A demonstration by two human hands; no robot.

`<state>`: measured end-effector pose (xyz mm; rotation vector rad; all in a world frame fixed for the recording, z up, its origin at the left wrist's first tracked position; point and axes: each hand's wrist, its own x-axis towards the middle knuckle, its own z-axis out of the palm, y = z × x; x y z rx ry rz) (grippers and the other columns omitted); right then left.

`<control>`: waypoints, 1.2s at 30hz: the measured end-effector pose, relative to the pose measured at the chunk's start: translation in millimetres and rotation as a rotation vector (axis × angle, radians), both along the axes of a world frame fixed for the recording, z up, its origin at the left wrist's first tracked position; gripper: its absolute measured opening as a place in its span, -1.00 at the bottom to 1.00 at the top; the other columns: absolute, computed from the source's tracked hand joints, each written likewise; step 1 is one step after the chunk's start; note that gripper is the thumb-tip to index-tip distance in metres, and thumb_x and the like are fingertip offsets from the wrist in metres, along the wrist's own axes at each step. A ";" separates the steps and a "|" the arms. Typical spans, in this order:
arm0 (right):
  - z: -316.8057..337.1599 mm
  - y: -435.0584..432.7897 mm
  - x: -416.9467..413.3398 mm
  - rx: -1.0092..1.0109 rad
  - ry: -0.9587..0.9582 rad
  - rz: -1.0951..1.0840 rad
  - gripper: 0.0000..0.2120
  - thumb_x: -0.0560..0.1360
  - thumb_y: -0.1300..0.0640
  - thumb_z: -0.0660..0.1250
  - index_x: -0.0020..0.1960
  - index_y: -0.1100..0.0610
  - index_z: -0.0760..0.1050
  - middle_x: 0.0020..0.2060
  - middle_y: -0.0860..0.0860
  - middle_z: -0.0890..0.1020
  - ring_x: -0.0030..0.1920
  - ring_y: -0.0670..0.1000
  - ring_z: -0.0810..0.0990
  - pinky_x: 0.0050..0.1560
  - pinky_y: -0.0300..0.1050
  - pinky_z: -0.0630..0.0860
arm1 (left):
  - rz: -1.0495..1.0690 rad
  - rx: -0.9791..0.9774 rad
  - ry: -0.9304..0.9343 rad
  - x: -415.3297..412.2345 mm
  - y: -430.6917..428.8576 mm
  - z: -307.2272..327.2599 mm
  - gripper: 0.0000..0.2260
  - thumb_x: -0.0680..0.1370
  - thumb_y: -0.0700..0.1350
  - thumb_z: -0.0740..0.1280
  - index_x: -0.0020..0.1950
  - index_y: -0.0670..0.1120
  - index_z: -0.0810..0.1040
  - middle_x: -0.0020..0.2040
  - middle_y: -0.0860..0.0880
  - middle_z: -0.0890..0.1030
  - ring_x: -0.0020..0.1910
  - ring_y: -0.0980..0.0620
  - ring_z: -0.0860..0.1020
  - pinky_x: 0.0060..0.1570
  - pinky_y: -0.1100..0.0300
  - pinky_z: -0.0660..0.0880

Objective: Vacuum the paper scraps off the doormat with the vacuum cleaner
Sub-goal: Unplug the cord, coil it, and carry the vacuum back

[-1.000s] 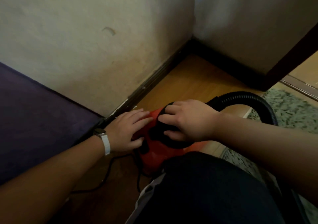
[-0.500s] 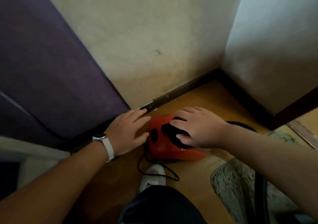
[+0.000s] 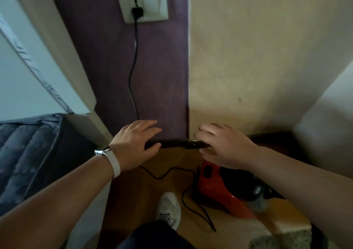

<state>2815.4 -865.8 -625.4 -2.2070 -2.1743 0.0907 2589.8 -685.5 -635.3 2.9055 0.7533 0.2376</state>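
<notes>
A red and black vacuum cleaner (image 3: 215, 189) sits on the wooden floor below my right arm. Its black cord (image 3: 133, 72) runs across the floor and up the purple wall to a plug in the wall socket (image 3: 142, 4). My left hand (image 3: 135, 143), with a white watch band on the wrist, hovers open above the skirting board. My right hand (image 3: 223, 145) is lifted off the vacuum cleaner, fingers apart, holding nothing. A corner of the shaggy doormat (image 3: 282, 240) shows at the bottom right. No paper scraps are visible.
A bed with a dark blue cover (image 3: 24, 153) stands at the left beside a pale panel (image 3: 44, 44). A cream wall (image 3: 257, 57) fills the right, with a corner at the far right. My white shoe (image 3: 168, 208) stands on the floor (image 3: 235, 227) by the cord.
Both hands have come off the vacuum cleaner and risen toward the wall. The view has tilted up, bringing the socket, plug and cord into sight.
</notes>
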 end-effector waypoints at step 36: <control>96.0 224.7 -37.2 0.228 1.010 -0.120 -0.70 0.59 0.08 0.22 -0.23 0.25 0.45 -0.42 0.01 0.44 -0.37 -0.04 0.36 -0.28 -0.08 0.30 | 0.553 0.015 -0.576 114.2 103.6 157.2 -0.64 0.63 0.06 0.21 -0.31 -0.08 0.43 -0.38 0.02 0.51 -0.36 0.02 0.50 -0.41 0.17 0.38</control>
